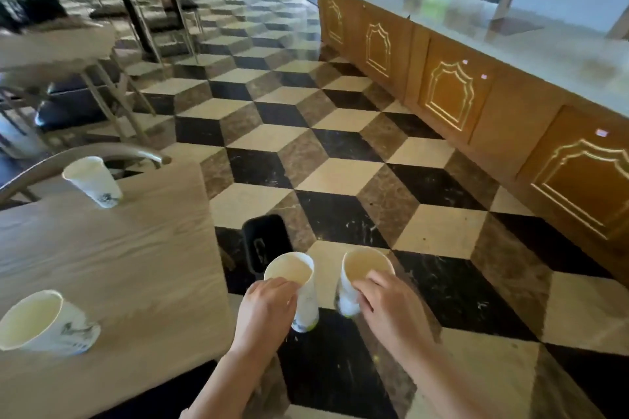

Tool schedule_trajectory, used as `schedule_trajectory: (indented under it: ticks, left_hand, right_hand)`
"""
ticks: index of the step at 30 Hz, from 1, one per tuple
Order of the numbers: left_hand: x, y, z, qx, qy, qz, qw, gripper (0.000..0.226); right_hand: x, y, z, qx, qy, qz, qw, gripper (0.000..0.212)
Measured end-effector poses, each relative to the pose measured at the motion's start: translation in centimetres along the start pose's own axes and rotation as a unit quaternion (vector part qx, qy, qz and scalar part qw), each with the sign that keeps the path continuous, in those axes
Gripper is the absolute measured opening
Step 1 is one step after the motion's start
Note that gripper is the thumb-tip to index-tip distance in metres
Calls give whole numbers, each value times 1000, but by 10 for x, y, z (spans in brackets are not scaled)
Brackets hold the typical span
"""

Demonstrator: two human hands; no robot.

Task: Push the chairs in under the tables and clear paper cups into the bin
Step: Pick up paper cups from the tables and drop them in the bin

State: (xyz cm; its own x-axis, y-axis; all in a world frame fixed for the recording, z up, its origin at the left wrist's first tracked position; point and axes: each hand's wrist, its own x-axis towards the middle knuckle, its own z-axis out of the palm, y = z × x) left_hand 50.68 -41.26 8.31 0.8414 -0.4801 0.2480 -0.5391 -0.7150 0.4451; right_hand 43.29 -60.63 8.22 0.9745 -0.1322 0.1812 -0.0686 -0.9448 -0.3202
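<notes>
Gripping one white paper cup [299, 286] per hand [267, 304], fingers [369, 282] wrapped, either could miss the small black bin [262, 238] at lower centre.

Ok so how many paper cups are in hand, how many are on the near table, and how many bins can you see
Paper cups in hand: 2, one in the left hand at and one in the right hand at
Paper cups on the wooden table: 2, at and
Black bin on the floor: 1
Total: 5
</notes>
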Motion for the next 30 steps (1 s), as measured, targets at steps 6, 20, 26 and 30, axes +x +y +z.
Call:
schedule_trajectory:
  ticks: [6, 20, 26, 30]
  left_hand:
    - [40, -19, 13, 43, 28, -93, 994, 32]
    - [203, -154, 97, 21, -25, -241, 970, 20]
    - [252, -240, 164, 13, -55, -297, 953, 10]
    - [267, -286, 225, 18, -80, -334, 939, 12]
  right_hand:
    - [87, 27, 22, 30, -43, -82, 995, 12]
    - [316, 48, 142, 56, -111, -145, 982, 17]
    - [404, 56, 243, 49, -159, -164, 972, 24]
    - [448, 67, 329, 33, -196, -193, 961, 28]
